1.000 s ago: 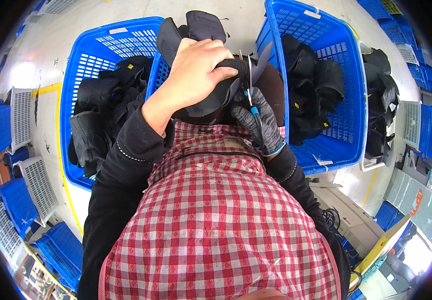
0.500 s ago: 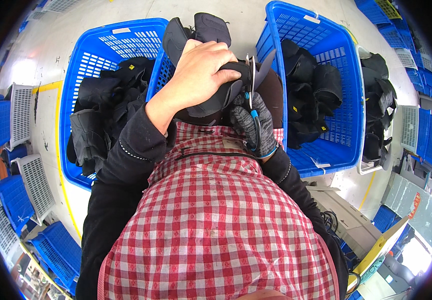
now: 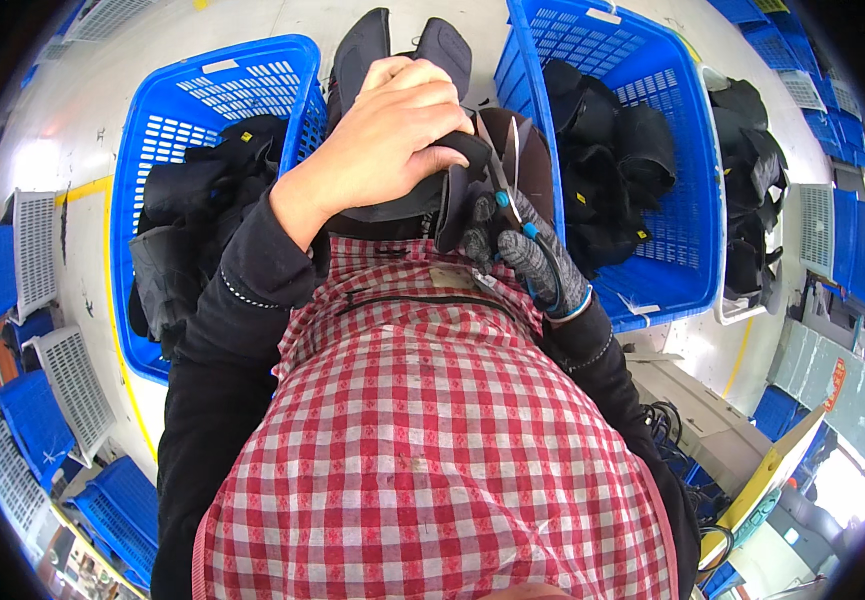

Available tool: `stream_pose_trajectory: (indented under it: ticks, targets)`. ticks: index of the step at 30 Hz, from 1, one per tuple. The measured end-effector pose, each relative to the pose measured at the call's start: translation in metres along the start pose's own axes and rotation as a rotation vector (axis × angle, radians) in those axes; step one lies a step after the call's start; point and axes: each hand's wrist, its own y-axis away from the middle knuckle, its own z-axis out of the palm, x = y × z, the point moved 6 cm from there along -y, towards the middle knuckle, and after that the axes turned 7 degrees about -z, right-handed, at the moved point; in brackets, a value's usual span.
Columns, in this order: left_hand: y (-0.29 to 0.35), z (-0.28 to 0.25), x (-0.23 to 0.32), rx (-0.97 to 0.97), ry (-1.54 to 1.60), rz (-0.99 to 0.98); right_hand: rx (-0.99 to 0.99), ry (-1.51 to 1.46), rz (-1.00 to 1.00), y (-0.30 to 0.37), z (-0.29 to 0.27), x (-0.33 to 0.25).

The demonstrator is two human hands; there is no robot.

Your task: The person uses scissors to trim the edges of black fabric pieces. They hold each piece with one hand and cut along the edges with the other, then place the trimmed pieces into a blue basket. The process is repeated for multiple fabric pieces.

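Note:
Over my lap, my left hand (image 3: 392, 140), bare, is wrapped over a black padded fabric piece (image 3: 444, 45). Two rounded flaps of the piece stick out beyond my knuckles, and its near edge hangs by my thumb. In a grey knit glove, my right hand (image 3: 542, 262) grips a pair of scissors (image 3: 501, 182) with blue and black handles. The scissor blades are spread and point away from me, just right of the piece. Whether a blade touches the fabric I cannot tell. My left fingertips are partly hidden behind the piece.
Blue plastic baskets stand at my left (image 3: 127, 230) and right (image 3: 709, 220), each holding several black padded pieces. A white crate (image 3: 742, 312) with more pieces sits beyond the right one. Farther out are more baskets, with a cabinet (image 3: 697, 410) at the lower right.
The scissors have gone from nearly closed to spread wide, tilting leftward. My right hand has shifted slightly right. The black piece has turned a little in my left hand.

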Motion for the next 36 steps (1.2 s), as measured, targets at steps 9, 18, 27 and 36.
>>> stream_pose_trajectory:
  ticks: [9, 18, 27, 36]
  targets:
    - [0.003, 0.002, 0.000, -0.018, 0.028, -0.007, 0.013, 0.144, 0.019, 0.000, 0.000, -0.008]
    - [0.002, 0.004, 0.002, -0.022, 0.039, -0.010, 0.052, 0.275, -0.050, 0.000, -0.004, -0.005]
    - [0.002, 0.004, 0.002, -0.016, 0.044, -0.014, 0.026, 0.286, -0.010, 0.001, 0.000, -0.015]
    - [0.024, 0.006, -0.006, 0.265, -0.006, -0.377, 0.016, 0.349, 0.028, 0.006, -0.018, -0.022]
